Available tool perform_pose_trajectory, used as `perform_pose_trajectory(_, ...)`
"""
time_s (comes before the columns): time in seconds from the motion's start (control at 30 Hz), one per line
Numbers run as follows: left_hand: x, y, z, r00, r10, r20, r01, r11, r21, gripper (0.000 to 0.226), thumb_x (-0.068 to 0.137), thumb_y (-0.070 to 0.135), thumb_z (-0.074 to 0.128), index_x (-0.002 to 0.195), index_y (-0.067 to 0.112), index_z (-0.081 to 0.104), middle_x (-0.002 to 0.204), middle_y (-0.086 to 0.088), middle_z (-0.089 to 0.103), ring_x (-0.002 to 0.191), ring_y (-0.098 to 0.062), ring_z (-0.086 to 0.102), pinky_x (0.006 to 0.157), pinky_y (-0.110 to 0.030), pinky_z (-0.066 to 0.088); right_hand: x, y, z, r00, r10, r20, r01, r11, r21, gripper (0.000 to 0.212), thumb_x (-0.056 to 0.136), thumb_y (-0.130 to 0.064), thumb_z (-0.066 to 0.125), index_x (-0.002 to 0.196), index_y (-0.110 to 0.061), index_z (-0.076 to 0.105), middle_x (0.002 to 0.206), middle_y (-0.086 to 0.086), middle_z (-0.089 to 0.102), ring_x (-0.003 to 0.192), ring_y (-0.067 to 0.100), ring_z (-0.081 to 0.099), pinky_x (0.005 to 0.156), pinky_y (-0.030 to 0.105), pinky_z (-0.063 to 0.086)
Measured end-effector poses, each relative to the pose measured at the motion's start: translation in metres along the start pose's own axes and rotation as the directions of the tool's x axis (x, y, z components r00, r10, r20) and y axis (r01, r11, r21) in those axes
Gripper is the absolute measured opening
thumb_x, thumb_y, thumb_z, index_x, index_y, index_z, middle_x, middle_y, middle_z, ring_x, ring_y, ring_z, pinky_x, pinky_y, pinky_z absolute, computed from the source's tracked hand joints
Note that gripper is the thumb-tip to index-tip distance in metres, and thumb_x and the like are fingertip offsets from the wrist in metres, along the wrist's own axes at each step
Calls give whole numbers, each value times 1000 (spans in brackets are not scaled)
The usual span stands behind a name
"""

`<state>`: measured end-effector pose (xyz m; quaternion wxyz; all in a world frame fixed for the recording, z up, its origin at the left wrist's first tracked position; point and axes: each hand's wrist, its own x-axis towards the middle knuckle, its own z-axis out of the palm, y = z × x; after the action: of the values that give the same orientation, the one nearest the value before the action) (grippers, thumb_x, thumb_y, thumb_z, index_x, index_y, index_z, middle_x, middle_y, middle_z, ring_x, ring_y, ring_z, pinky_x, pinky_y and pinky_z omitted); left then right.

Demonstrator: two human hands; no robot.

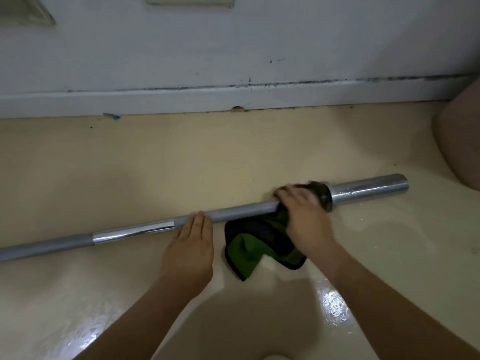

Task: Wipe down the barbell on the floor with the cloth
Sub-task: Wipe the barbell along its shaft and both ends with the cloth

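barbell (241,209) lies on the cream floor (155,165), running from the left edge of frame up to the right, roughly parallel to the white wall (233,61) and baseboard (181,100). i see a wide strip of bare floor between bar and baseboard, and more open floor on the near side around my arms. the bar's left end is cut off by the frame; the right sleeve end shows whole, close to a pinkish rounded object (459,141) that is itself cut off at the right edge, can't tell what it is.

my left hand (191,245) is flat, fingers together, palm down on the floor with fingertips touching the near side of the shaft. my right hand (304,211) is blurred, fingers curled over the shaft just left of the dark collar (324,194), pressing the green cloth (249,245) onto the bar. most of the cloth hangs off the near side and lies crumpled on the floor between my hands. the part under my right hand is hidden, so i can't tell how far it wraps the bar.

small blue scrap (113,116) at the baseboard, left. glossy reflections on the floor near my forearms.
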<state>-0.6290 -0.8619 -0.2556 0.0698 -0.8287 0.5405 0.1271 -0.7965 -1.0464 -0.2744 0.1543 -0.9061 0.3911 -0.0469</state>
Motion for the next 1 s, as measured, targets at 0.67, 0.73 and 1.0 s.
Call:
perform_pose_trajectory(0.67, 3, 19, -20, 989, -131, 70, 147, 918, -368, 62, 86, 28, 51, 144, 13, 31, 153, -8, 25, 140, -21, 21, 112, -34, 25, 10, -54, -36, 985, 124, 120, -172, 749, 640, 28, 82, -11, 68, 110, -18, 68, 106, 1, 71, 97, 18, 63, 84, 22, 48)
perform_pose_trajectory(0.73, 3, 32, -43, 975, -211, 70, 188, 614, -767, 35, 88, 22, 52, 122, 24, 57, 128, 2, 58, 118, -9, 50, 98, -27, 40, 2, -81, -59, 965, 4, 261, -251, 293, 923, 33, 82, 9, 59, 101, -17, 69, 103, 1, 73, 94, 13, 64, 85, 19, 49)
perform_pose_trajectory(1.0, -47, 55, -105, 936, -335, 112, 153, 97, -984, 15, 92, 19, 56, 99, 15, 69, 90, -8, 73, 86, -24, 68, 79, -44, 56, 6, -63, -112, 966, -222, 132, -109, 109, 988, 43, 74, 21, 56, 97, -15, 66, 108, 6, 68, 87, 11, 55, 82, 23, 46)
